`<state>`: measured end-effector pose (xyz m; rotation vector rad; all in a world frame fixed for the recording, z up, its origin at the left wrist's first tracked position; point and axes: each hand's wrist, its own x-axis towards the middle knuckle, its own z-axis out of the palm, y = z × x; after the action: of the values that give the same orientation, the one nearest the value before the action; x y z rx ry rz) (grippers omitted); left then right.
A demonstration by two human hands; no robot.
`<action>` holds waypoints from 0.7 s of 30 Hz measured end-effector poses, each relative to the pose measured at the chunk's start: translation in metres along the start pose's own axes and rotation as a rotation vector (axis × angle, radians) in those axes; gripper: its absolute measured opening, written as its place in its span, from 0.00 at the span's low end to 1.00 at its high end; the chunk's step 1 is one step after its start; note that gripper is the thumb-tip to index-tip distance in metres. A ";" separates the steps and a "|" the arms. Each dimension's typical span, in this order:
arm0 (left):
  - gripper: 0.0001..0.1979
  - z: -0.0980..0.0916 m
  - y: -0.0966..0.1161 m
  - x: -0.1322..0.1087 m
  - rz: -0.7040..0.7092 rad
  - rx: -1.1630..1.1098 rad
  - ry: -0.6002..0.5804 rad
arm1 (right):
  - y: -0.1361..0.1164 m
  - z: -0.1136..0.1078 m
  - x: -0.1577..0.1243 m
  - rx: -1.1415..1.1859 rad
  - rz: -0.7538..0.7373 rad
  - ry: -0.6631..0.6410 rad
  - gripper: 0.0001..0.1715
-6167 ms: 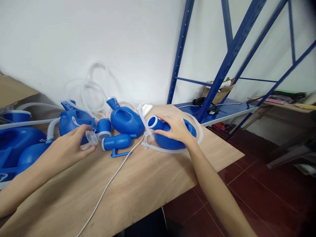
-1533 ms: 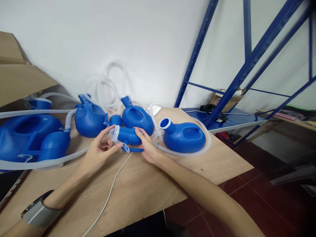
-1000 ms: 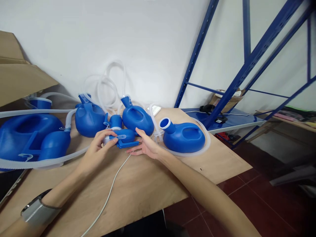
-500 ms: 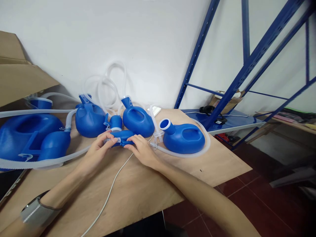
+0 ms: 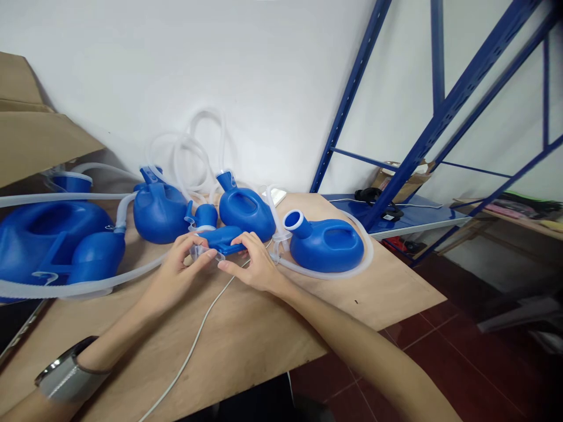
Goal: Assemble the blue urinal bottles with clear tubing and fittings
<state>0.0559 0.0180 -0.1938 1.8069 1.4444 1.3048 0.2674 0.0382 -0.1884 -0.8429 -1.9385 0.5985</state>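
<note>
In the middle of the table, a rounded blue plastic piece lies between my hands, with a clear plastic part at its near left. My left hand is closed, thumb and fingers pinching the clear part. The fingers of my right hand curl over the right end of the blue piece, thumb held apart below. Just behind stands a small blue cup-like part with a pale rim. A blue urinal bottle sits behind it, and another blue bottle with an uncapped white-rimmed mouth stands to the right.
More blue bottles and a large one crowd the left, joined by translucent hoses. A white cable crosses the wooden table. A cardboard box is at far left; a blue metal shelf stands right.
My right thumb has come away from the blue piece and opened toward me. The blue piece has turned slightly, and more of the clear part shows by my left hand.
</note>
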 end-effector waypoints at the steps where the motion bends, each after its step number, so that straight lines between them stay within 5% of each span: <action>1: 0.19 0.000 0.000 0.000 0.003 0.006 -0.008 | 0.001 0.001 0.000 -0.017 -0.006 0.016 0.22; 10: 0.20 0.006 0.010 -0.005 -0.028 -0.026 -0.016 | 0.010 0.008 -0.001 -0.168 -0.115 0.066 0.13; 21: 0.14 0.023 0.015 -0.018 0.061 0.126 0.185 | 0.000 0.014 -0.011 -0.201 -0.073 0.056 0.14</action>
<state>0.0835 0.0003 -0.1983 1.8635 1.6129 1.4754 0.2590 0.0292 -0.2009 -0.8988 -1.9918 0.3363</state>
